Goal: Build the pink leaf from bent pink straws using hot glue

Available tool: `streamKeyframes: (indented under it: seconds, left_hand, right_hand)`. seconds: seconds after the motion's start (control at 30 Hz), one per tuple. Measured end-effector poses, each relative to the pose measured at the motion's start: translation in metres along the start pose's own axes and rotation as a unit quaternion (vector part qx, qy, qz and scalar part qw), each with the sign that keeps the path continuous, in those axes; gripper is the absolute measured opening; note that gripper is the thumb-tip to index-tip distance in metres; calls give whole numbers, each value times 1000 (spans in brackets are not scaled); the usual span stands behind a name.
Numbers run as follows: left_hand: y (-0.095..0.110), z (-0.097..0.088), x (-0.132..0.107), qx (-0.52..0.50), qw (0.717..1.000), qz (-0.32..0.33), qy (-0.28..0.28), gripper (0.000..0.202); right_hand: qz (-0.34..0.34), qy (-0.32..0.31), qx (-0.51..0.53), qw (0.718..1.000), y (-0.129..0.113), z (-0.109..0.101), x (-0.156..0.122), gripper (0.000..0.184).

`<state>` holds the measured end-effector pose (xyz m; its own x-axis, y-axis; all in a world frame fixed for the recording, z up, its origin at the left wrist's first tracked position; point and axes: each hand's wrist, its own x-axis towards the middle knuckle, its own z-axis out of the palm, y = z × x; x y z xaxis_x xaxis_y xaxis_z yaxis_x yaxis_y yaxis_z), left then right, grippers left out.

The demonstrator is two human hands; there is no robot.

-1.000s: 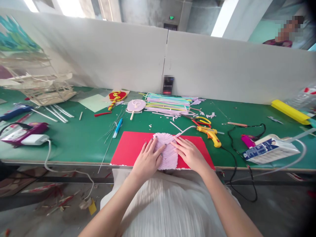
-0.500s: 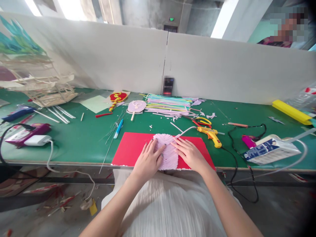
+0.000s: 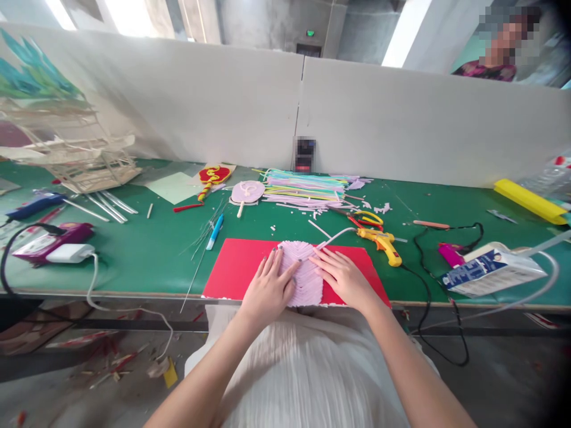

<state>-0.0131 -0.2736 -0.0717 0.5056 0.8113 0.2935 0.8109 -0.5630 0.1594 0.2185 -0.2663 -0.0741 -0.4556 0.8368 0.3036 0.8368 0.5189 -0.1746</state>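
A pale lilac piece made of pipe-cleaner strips laid in a chevron pattern point(image 3: 304, 274) lies on a red board point(image 3: 234, 268) at the table's front edge. My left hand point(image 3: 270, 285) rests flat on its left side, fingers spread. On its right edge lie the fingertips of my right hand point(image 3: 342, 274), stretched out, with the palm over the red board. A loose lilac strip point(image 3: 338, 236) sticks out from the top right of the piece, past my right fingers, toward the nozzle of a yellow glue gun point(image 3: 383, 245).
Behind the board lie bundled coloured pipe cleaners point(image 3: 303, 191), a round lilac lollipop shape point(image 3: 247, 192), a blue pen point(image 3: 215, 232) and scissors point(image 3: 369, 220). A purple power strip point(image 3: 57, 242) sits left, a carton point(image 3: 493, 270) right. A person point(image 3: 499, 53) is beyond the partition point(image 3: 401, 125).
My hands stay in the same place on the lilac piece. The view shifts very slightly, and the person beyond the partition has moved a little to the left.
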Motion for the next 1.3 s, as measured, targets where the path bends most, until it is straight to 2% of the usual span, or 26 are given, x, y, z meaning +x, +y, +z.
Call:
streamKeyframes:
  seconds: [0.67,1.0,1.2,1.3]
  left_hand:
    - [1,-5,3,-24,999,-24,-29,42]
    - [2,-8,2,-44,999,-24,-14,40]
    - [-1,-14,5,-61,996,-17,-69,47]
    - [-1,-11,6,-48,996,-21,-67,50]
  right_hand:
    - [-5,8,6,1000,2,3,-1,41]
    - [-4,16,11,1000,2,3,-1,40]
    - [-2,12,10,1000,1,3,0,40]
    - [-2,12,10,1000,2,4,-1,40]
